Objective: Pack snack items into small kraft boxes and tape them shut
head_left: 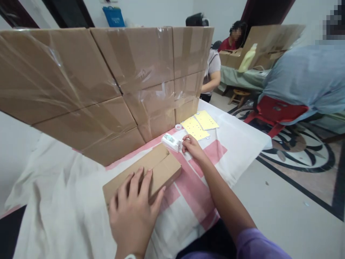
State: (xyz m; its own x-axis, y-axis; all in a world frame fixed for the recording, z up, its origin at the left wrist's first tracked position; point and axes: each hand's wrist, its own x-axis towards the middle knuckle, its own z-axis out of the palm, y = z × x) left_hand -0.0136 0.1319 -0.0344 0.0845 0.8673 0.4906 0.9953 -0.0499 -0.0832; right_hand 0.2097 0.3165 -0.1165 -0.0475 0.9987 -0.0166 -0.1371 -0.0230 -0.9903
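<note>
A small closed cardboard box [159, 158] lies flat on the cloth-covered table. My left hand [134, 201] rests on its top with the fingers spread and the thumb along the near side. Just past the box's far corner is a white tape dispenser [171, 142]. At the dispenser's right end is my right hand [191, 146], its fingers curled and drawn together; anything thin between them is too small to make out. Behind the dispenser sit a small roll of tape [178, 127] and yellow sheets with dark dots [199, 126].
A wall of stacked, tape-wrapped cartons [145, 64] rises along the table's far side. The white and pink tablecloth [242, 144] hangs over the right edge. To the right, a person in light blue [307, 75] sits on a red chair [280, 111]. Other people work farther back.
</note>
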